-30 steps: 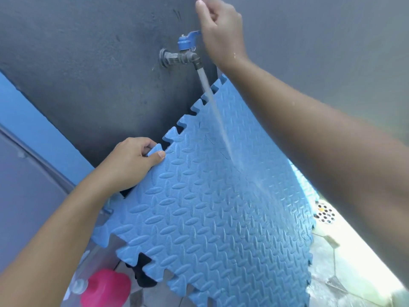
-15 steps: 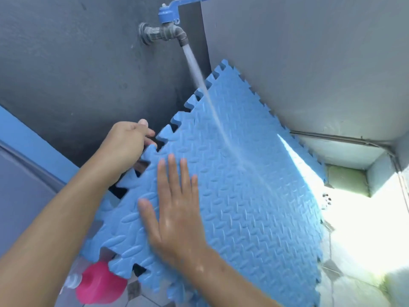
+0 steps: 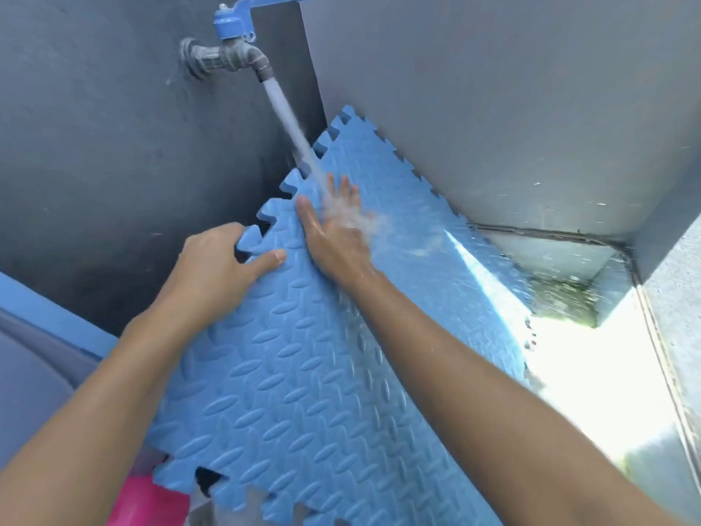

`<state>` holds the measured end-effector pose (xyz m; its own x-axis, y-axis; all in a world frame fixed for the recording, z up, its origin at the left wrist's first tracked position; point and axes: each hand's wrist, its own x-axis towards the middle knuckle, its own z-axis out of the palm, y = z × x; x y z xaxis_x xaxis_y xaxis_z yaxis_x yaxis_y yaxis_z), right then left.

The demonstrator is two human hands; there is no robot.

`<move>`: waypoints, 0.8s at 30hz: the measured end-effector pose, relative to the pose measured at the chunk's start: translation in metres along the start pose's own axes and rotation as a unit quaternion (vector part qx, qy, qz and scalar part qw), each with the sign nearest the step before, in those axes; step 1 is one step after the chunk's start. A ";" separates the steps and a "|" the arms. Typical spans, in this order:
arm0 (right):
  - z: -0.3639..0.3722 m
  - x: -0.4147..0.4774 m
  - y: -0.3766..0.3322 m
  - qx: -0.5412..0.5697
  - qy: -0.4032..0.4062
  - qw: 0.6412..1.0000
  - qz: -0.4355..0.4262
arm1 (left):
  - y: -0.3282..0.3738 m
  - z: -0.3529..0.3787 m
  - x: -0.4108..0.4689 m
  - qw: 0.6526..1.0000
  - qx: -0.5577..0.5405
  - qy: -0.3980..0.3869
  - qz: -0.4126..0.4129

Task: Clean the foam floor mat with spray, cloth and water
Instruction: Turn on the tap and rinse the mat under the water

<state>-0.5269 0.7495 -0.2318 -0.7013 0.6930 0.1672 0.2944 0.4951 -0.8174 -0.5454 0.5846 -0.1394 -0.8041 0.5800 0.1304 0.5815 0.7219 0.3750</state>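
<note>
A blue foam mat (image 3: pixel 303 373) with a ridged pattern and toothed edges leans tilted in the corner of two grey walls. My left hand (image 3: pixel 216 267) grips a tooth on its upper left edge, thumb on the front face. My right hand (image 3: pixel 333 229) lies flat on the mat's upper part, fingers spread. A stream of water (image 3: pixel 292 131) from the grey tap (image 3: pixel 227 56) with a blue handle lands on that hand and splashes over the mat.
A pink bottle (image 3: pixel 148 503) sits low on the left, partly behind the mat. The wet floor (image 3: pixel 569 354) to the right is in bright sunlight. A blue band (image 3: pixel 45 309) runs along the left wall.
My right hand left the tap handle, came down flat on the mat, then slid up the mat into the water stream. My left hand keeps its hold on the mat's edge.
</note>
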 end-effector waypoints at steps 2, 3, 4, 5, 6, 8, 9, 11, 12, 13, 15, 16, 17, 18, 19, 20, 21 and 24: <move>-0.006 0.043 -0.008 -0.033 -0.025 0.999 -0.014 | 0.004 -0.016 -0.002 1.000 0.005 0.020 0.008; -0.011 0.060 -0.006 -0.026 -0.041 0.998 -0.027 | 0.005 -0.024 -0.004 1.000 0.007 0.028 0.011; -0.016 0.075 0.004 0.007 -0.049 0.998 -0.029 | 0.004 -0.031 -0.006 0.999 0.008 0.037 0.013; -0.021 0.086 0.020 0.039 -0.044 0.998 -0.009 | 0.002 -0.036 -0.007 0.999 0.012 0.048 0.015; -0.025 0.092 0.045 0.057 -0.031 0.997 0.029 | 0.000 -0.042 -0.009 0.998 0.015 0.056 0.017; -0.033 0.084 0.107 0.054 0.015 0.988 0.143 | -0.003 -0.047 -0.012 0.997 0.011 0.068 0.026; -0.033 0.069 0.143 0.035 0.032 0.978 0.204 | -0.004 -0.048 -0.012 0.997 0.007 0.070 0.029; -0.032 0.018 0.208 -0.007 0.031 0.960 0.278 | -0.003 -0.045 -0.010 0.997 0.004 0.068 0.030; -0.029 -0.011 0.230 -0.018 0.035 0.958 0.285 | -0.003 -0.043 -0.008 0.997 0.007 0.067 0.031; -0.023 -0.037 0.243 -0.014 0.041 0.959 0.279 | -0.003 -0.041 -0.005 0.997 0.010 0.066 0.031; -0.005 -0.068 0.241 0.014 0.050 0.961 0.273 | -0.003 -0.038 0.000 0.997 0.017 0.067 0.031; 0.005 -0.075 0.228 0.019 0.051 0.964 0.262 | -0.002 -0.037 0.002 0.997 0.020 0.068 0.030; 0.017 -0.080 0.210 0.022 0.052 0.970 0.237 | -0.002 -0.037 0.003 0.997 0.022 0.069 0.030; 0.027 -0.089 0.184 0.026 0.055 0.978 0.200 | -0.001 -0.036 0.003 0.997 0.024 0.069 0.029; 0.038 -0.100 0.154 0.036 0.060 0.986 0.154 | -0.001 -0.036 0.004 0.997 0.026 0.069 0.028; 0.047 -0.112 0.121 0.046 0.061 0.990 0.117 | -0.001 -0.036 0.004 0.997 0.029 0.067 0.026; 0.053 -0.125 0.086 0.054 0.057 0.993 0.092 | -0.002 -0.035 0.004 0.997 0.029 0.064 0.023; 0.057 -0.169 -0.005 0.059 0.034 0.998 -0.004 | -0.002 -0.037 0.006 0.998 0.023 0.054 0.010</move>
<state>-0.4473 0.6001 -0.2872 -0.6557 0.7260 0.2075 0.2085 0.4382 -0.8744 -0.5558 0.5729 -0.1058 -0.7990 0.5523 0.2376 0.6012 0.7284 0.3286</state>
